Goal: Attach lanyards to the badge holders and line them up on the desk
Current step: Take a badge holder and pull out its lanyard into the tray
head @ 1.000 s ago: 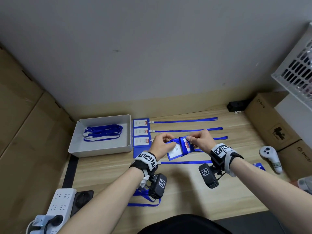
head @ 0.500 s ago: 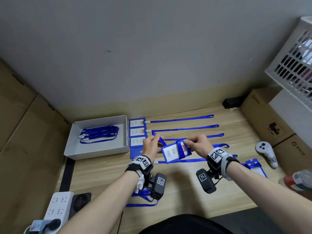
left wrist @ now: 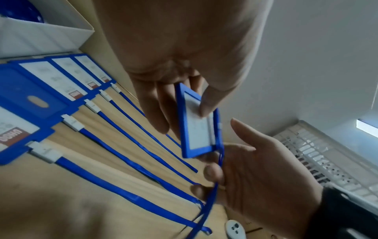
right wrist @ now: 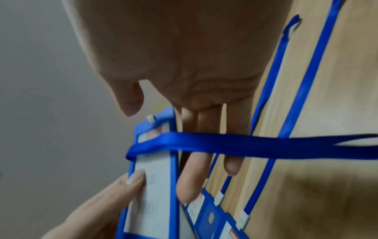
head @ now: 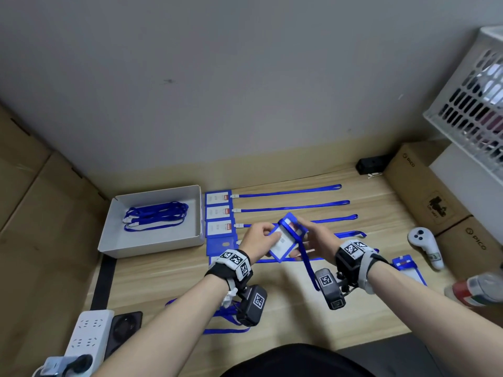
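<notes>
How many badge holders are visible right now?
7. Five badge holders in a row beside the tray, the nearest partly covered; one held in the left hand; one far right. More may be hidden.

Bare wooden desk (head: 272, 300) lies open near the middle. A white rectangular tray (head: 152, 242) blocks the left, brown cardboard boxes (head: 424, 191) the right, and lined-up blue badge holders (head: 217, 212) the far side.

"PICO" on two cardboard boxes (head: 424, 186) at desk's right.
</notes>
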A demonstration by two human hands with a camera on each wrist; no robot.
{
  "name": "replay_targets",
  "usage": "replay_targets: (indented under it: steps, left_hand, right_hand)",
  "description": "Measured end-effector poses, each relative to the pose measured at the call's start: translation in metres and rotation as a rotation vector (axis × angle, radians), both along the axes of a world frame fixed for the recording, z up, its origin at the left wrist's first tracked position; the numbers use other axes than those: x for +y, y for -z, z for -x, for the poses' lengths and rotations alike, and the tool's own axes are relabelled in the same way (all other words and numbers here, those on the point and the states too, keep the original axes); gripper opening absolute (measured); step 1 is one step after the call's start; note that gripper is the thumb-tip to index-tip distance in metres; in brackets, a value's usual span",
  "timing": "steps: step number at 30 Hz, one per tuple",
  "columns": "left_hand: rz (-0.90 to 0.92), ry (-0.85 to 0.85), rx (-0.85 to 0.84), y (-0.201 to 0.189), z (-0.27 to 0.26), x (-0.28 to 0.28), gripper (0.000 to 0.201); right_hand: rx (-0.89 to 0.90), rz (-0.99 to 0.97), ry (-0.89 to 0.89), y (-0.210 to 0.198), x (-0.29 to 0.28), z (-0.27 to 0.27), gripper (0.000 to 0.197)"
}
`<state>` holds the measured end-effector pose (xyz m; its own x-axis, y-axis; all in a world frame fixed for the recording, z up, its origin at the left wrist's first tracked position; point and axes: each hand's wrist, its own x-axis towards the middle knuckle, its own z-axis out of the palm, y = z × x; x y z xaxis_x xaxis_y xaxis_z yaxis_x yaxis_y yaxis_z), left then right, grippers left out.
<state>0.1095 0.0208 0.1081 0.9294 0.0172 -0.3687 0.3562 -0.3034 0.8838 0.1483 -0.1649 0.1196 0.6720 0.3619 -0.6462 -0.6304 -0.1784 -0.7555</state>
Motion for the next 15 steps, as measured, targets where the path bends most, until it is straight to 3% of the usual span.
replay_targets:
  steps: [2, 6, 10, 15]
  left_hand:
    - [-0.145, -0.003, 0.003, 0.006, 0.0, 0.005, 0.012]
    - [-0.454, 0.159, 0.083, 0.028, 0.008, 0.022, 0.017]
    - [-0.323, 0.34, 0.241, 0.059, 0.029, 0.025, 0.011]
    - [-0.27, 0.512, 0.345, 0.099, 0.062, 0.017, 0.007]
  right_hand:
    - [0.061, 0.033, -0.125, 0.005, -0.001, 0.004, 0.054]
    - [-0.074, 0.307, -0.255, 0.027, -0.009, 0.007, 0.05]
    - [-0.251, 0.486, -0.293, 0.065, -0.028, 0.016, 0.029]
    - [-0.269, 0.685, -0.295, 0.116, -0.059, 0.042, 0.03]
